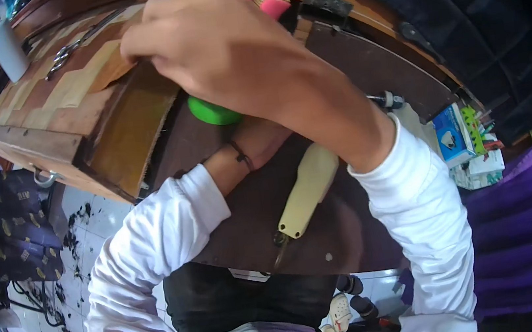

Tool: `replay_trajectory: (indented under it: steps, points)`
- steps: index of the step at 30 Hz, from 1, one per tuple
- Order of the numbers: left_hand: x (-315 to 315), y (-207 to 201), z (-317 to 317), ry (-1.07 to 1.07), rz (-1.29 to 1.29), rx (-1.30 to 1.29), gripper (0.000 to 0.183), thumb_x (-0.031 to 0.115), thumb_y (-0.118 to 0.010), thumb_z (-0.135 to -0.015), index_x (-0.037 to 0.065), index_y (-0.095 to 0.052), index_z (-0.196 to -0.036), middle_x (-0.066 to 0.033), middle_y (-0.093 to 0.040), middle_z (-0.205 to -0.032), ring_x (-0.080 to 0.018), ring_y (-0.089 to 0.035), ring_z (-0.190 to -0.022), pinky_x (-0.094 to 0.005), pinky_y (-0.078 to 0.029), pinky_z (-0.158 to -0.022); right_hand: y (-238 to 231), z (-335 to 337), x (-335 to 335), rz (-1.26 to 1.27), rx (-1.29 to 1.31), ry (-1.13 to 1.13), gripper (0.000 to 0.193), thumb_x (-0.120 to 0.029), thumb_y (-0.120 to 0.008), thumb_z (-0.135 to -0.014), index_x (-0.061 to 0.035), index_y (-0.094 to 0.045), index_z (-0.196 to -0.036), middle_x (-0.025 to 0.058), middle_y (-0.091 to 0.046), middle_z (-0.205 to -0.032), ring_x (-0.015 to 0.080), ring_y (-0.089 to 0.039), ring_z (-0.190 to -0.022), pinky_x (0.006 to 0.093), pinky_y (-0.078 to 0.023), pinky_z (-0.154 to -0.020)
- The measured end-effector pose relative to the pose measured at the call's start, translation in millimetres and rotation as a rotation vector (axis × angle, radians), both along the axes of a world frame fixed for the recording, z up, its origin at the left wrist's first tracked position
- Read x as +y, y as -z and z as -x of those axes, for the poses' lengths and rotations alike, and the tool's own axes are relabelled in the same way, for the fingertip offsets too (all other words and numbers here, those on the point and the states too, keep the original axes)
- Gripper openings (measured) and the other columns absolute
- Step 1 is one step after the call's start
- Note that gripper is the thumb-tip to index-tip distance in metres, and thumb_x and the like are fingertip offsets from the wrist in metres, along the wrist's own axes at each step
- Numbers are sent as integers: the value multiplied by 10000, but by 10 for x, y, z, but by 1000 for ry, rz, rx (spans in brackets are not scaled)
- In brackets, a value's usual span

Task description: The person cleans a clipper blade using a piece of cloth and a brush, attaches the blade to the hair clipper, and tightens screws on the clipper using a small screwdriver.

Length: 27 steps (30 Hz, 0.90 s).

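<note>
My right hand [197, 38] reaches up and across to the left, over the dark brown tabletop [223, 251]. Its fingers are curled and pressed together beside a brown flat piece [113, 70]; whatever they may hold is hidden. Below it, my left hand [269, 140], with a black band at the wrist, passes behind the right forearm, so its fingers do not show. A bright green round object [213, 111] peeks out between the two arms. On the tabletop lies a cream hair clipper [309, 190], its cord end toward me, partly covered by the right forearm.
A wooden box [30, 142] with a patched top stands at left, bearing scissors [63, 58] and a white bottle [8, 51]. A pink-ended brush [273, 6] lies at the back. Small boxes [454, 136] stand at right beside purple cloth [519, 228]. Dark hair clippings [72, 239] litter the floor.
</note>
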<state>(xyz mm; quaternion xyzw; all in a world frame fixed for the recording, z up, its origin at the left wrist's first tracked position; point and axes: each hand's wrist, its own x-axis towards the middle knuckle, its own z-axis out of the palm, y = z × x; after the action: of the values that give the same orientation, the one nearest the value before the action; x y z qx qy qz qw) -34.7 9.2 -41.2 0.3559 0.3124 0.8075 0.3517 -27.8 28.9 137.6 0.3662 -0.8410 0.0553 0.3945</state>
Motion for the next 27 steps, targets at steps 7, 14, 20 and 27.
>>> replay_trajectory:
  steps: [7,14,20,27]
  points:
    - [-101,-73,50,268,7,-360,306,316,-606,-1072,119,-581,-1304,-107,-670,-1291,-219,-650,-1217,-338,-533,-925,-17,-1089,1050,672,232,255,99,-62,-661,-978,-16,-675,-1064,15,-639,-865,107,-598,-755,276,-495,-675]
    - [15,-193,-145,236,262,-335,332,395,-547,-1091,110,-612,-1249,-89,-714,-1243,-193,-694,-1162,-290,-529,-877,938,-1594,1772,1141,-258,508,137,-123,-610,-1065,-44,-500,-1092,-3,-605,-960,30,-520,-829,203,-428,-695]
    - [110,-150,-217,91,359,-177,347,335,-559,-1091,71,-608,-1311,-80,-708,-1270,-175,-702,-1140,-290,-542,-893,1374,-1564,1710,1526,-554,228,129,-102,-601,-1068,-44,-511,-1140,14,-655,-1048,36,-568,-895,200,-445,-741]
    - [141,-45,-173,33,305,151,395,198,-564,-1090,11,-550,-1438,-58,-691,-1306,-120,-674,-1139,-292,-553,-952,1386,-1581,1534,1658,-680,-233,215,-61,-604,-1054,-35,-626,-1266,13,-679,-1106,50,-601,-971,224,-476,-881]
